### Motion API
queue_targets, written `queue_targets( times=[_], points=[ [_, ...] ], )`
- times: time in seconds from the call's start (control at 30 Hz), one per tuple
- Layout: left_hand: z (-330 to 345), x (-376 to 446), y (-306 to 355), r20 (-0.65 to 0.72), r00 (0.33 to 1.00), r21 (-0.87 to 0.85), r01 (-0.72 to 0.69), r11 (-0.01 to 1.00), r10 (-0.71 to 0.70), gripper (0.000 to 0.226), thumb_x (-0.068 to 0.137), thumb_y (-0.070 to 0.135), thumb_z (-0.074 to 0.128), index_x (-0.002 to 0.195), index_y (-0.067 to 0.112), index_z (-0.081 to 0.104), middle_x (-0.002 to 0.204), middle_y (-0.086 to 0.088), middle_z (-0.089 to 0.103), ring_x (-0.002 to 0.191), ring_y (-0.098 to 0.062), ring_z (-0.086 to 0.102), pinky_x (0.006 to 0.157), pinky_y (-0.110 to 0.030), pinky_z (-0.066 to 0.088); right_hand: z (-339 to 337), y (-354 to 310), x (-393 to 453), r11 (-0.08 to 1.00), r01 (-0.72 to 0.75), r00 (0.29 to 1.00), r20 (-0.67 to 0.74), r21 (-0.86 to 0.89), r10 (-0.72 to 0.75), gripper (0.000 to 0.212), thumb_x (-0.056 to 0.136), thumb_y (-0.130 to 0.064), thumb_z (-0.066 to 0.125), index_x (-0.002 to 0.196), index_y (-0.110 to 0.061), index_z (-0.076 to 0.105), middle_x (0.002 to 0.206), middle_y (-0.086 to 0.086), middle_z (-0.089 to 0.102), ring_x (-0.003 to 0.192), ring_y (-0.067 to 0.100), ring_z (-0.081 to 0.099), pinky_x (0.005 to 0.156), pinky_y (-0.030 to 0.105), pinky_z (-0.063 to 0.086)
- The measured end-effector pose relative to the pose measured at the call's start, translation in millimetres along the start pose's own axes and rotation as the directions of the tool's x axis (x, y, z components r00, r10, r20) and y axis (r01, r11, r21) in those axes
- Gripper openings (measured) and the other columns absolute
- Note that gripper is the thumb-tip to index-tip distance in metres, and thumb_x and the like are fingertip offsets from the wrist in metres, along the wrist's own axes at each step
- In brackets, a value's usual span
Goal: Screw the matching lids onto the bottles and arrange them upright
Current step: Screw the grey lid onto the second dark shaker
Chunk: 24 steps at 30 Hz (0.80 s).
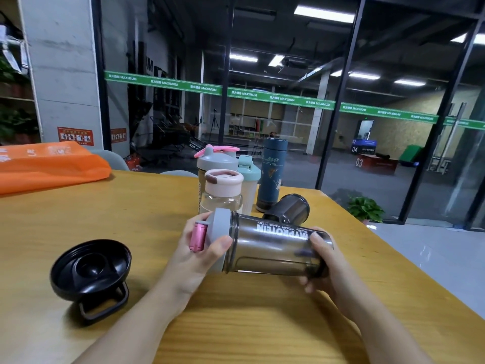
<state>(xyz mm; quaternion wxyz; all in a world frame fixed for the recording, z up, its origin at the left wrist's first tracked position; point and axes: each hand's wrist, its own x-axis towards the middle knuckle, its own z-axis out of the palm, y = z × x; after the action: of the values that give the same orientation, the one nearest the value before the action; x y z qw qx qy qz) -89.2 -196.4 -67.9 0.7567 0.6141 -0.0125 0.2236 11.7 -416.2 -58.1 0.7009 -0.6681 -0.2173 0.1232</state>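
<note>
A smoky grey shaker bottle [273, 248] with white lettering lies sideways in the air above the wooden table [105, 219]. My left hand [194, 256] grips its grey lid with a pink flip cap [210, 240] at the bottle's mouth. My right hand [317, 261] grips the bottle's base. A loose black lid [90, 269] with a loop handle lies upside down at the front left. Another dark bottle [291, 208] lies on its side behind, without a lid.
Several capped bottles stand upright at the back: a grey-lidded shaker [214, 161], a clear bottle with a pink lid [223, 190], a teal-lidded one [249, 177] and a blue flask [273, 174]. An orange bag [49, 164] lies back left. The table's edge runs diagonally on the right.
</note>
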Motion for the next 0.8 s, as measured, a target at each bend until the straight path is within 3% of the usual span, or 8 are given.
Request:
queue_targets(
  times=[0.13,0.23,0.33,0.43,0.53,0.6,0.8],
  points=[
    [0,-1,-1,0.017,0.999,0.033,-0.029,0.999,0.028,0.101,0.037,0.057,0.091,0.127,0.033,0.048,0.120,-0.009,0.064,0.112,-0.031,0.061,0.099,-0.058,0.045,0,1,-1,0.991,-0.119,0.992,-0.045,-0.059,0.117,0.053,0.077,-0.061,0.050,0.108,-0.018,0.055,0.072,0.008,0.062,0.040,0.021,0.049,0.034,0.023,0.037],
    [-1,0,1,0.016,0.999,0.041,-0.037,0.998,0.037,0.104,0.036,0.058,0.090,0.128,0.031,0.048,0.120,-0.009,0.064,0.112,-0.031,0.061,0.100,-0.057,0.045,-3,-2,-1,0.979,-0.196,0.981,0.004,0.052,0.196,0.054,0.081,-0.057,0.047,0.109,-0.012,0.058,0.072,0.010,0.062,0.039,0.021,0.049,0.031,0.021,0.038],
    [-3,3,1,-0.011,1.000,0.004,-0.022,1.000,0.022,0.108,0.030,0.058,0.091,0.125,0.027,0.050,0.115,-0.009,0.067,0.105,-0.027,0.063,0.097,-0.053,0.045,-13,-10,-4,0.937,-0.251,0.959,0.193,0.242,0.207,0.068,0.063,-0.047,0.073,0.115,-0.006,0.059,0.092,0.018,0.061,0.047,0.025,0.057,0.038,0.024,0.050],
    [-4,3,1,-0.057,0.998,-0.049,0.032,0.998,-0.035,0.118,0.022,0.062,0.089,0.126,0.025,0.049,0.118,-0.010,0.066,0.096,-0.022,0.065,0.080,-0.042,0.054,-23,-14,-7,0.890,-0.280,0.933,0.321,0.361,0.163,0.093,0.037,-0.031,0.093,0.118,-0.002,0.059,0.101,0.022,0.062,0.056,0.032,0.064,0.050,0.028,0.058],
    [-8,1,-3,-0.113,0.987,-0.080,0.104,0.991,-0.113,0.125,0.020,0.067,0.087,0.128,0.023,0.045,0.120,-0.011,0.065,0.102,-0.023,0.064,0.090,-0.048,0.053,-24,-15,-8,0.872,-0.282,0.934,0.323,0.400,0.154,0.094,0.032,-0.025,0.097,0.116,-0.002,0.061,0.098,0.021,0.064,0.057,0.034,0.067,0.051,0.028,0.059],
    [-10,-2,-5,-0.101,0.983,-0.094,0.145,0.985,-0.154,0.122,0.020,0.066,0.088,0.127,0.024,0.048,0.120,-0.011,0.065,0.108,-0.026,0.063,0.096,-0.051,0.050,-23,-13,-7,0.886,-0.277,0.940,0.294,0.372,0.171,0.100,0.029,-0.031,0.097,0.118,-0.006,0.060,0.098,0.020,0.066,0.055,0.032,0.067,0.050,0.026,0.059],
    [-13,-10,-7,-0.014,0.983,-0.133,0.177,0.975,-0.180,0.103,0.027,0.053,0.092,0.121,0.031,0.057,0.118,-0.008,0.069,0.104,-0.022,0.064,0.096,-0.046,0.050,-22,-4,-7,0.950,-0.280,0.942,0.232,0.136,0.245,0.111,0.026,-0.058,0.089,0.119,-0.007,0.057,0.099,0.018,0.064,0.051,0.019,0.059,0.044,0.021,0.053]
  ],
)
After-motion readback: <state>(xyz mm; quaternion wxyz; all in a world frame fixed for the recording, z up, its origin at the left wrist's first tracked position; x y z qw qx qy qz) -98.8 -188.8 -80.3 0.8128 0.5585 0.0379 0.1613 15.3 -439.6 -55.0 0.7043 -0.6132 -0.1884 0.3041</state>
